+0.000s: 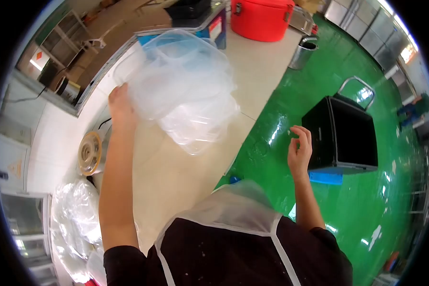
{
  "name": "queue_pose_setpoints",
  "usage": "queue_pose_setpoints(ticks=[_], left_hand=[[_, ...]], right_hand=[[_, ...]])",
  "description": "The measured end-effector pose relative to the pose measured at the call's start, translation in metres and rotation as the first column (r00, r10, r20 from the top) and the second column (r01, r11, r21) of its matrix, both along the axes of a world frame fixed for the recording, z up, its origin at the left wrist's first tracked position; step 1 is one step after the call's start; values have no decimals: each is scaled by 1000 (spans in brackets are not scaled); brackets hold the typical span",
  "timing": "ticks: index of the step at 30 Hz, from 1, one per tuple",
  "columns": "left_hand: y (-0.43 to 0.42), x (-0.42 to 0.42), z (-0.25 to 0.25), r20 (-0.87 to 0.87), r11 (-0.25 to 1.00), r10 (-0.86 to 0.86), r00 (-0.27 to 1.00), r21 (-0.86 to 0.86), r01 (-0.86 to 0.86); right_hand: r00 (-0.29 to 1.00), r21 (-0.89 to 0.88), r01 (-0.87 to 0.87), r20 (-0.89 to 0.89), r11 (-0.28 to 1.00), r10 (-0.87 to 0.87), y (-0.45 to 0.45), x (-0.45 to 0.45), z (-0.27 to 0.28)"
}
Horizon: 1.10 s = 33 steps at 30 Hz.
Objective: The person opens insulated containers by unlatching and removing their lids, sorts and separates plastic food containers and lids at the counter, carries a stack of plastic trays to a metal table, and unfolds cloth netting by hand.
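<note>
A cloudy, see-through plastic sheet or bag (186, 81) is spread in loose folds over the far part of the beige counter (162, 190). My left hand (121, 102) is at its left edge, fingers closed on the plastic. Off the counter's right side, above the green floor, my right hand (300, 145) is raised with curled fingers apart and nothing between them. A translucent apron (233, 209) covers my front.
A red lidded container (262, 19) and a metal pot (302, 55) stand at the far end. The black box with a handle (341, 136) is on the right. Clear plastic bags (78, 219) and a round metal-and-yellow object (89, 153) are at left. A person (417, 112) is far right.
</note>
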<state>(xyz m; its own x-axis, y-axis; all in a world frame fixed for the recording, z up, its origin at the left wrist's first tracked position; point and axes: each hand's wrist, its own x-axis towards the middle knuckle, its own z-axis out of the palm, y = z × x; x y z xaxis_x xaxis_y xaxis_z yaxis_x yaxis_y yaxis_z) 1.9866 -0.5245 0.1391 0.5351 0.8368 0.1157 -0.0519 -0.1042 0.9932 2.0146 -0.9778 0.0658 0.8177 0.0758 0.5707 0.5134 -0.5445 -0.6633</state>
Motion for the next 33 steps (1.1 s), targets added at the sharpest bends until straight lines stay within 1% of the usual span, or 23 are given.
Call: queue_pose_setpoints(ticks=[3, 6, 7, 9, 10, 11, 13, 15, 18, 19, 20, 21, 22, 24, 27, 29, 30, 33], left_hand=[[-11, -8, 7, 163, 963, -181, 970, -173, 208], [-14, -16, 20, 210, 929, -85, 974, -337, 154], [-18, -20, 18, 183, 935, -13, 983, -347, 77], [-25, -31, 18, 128, 934, 139, 982, -348, -87], [10, -44, -23, 165, 920, 47, 985, -392, 21], [44, -59, -61, 203, 894, -46, 978, -429, 131], [-18, -62, -60, -38, 856, 65, 997, -512, -75], [-42, -53, -84, -213, 843, 54, 976, -514, -159], [-73, -38, -98, -45, 728, 34, 998, -683, -56], [-66, -38, -119, 58, 737, -16, 998, -674, 51], [-54, -40, -154, 159, 739, -72, 985, -654, 160], [-47, -41, -171, 255, 735, -132, 958, -623, 267], [-49, -39, -169, 298, 675, -157, 942, -664, 323], [-54, -34, -162, 313, 642, -182, 932, -680, 354], [-55, -23, -154, 305, 638, -217, 927, -675, 372], [-52, -15, -152, 298, 645, -242, 923, -661, 383], [-50, -11, -150, 297, 647, -256, 920, -654, 391], [-46, -4, -146, 296, 654, -277, 914, -639, 405]], right_hand=[[999, 10, 23, -41, 1000, -23, -9, 3, -3], [993, 14, -10, -113, 1000, 11, -15, 21, -19], [989, 11, -35, -144, 999, 36, -16, 31, -29], [947, 141, -83, -297, 987, 122, -8, 53, -51], [915, 215, -97, -366, 972, 172, 0, 66, -63], [889, 235, -147, -394, 961, 232, 9, 80, -77], [828, 280, -237, -443, 930, 344, 27, 114, -99], [775, 223, -290, -516, 931, 365, 50, 142, -102], [717, 112, -393, -585, 913, 380, 88, 182, -102], [702, 104, -411, -598, 906, 387, 104, 197, -107], [688, 97, -425, -611, 900, 391, 120, 210, -117], [675, 91, -437, -625, 895, 393, 133, 219, -124], [605, 142, -429, -688, 892, 400, 145, 225, -128], [456, 239, -403, -785, 883, 420, 166, 233, -126], [261, 162, -464, -915, 871, 309, 187, 233, -117], [320, 162, -414, -895, 895, 310, 197, 228, -133], [354, 160, -385, -884, 909, 306, 199, 224, -133], [396, 0, -468, -894, 884, 210, 196, 216, -114]])
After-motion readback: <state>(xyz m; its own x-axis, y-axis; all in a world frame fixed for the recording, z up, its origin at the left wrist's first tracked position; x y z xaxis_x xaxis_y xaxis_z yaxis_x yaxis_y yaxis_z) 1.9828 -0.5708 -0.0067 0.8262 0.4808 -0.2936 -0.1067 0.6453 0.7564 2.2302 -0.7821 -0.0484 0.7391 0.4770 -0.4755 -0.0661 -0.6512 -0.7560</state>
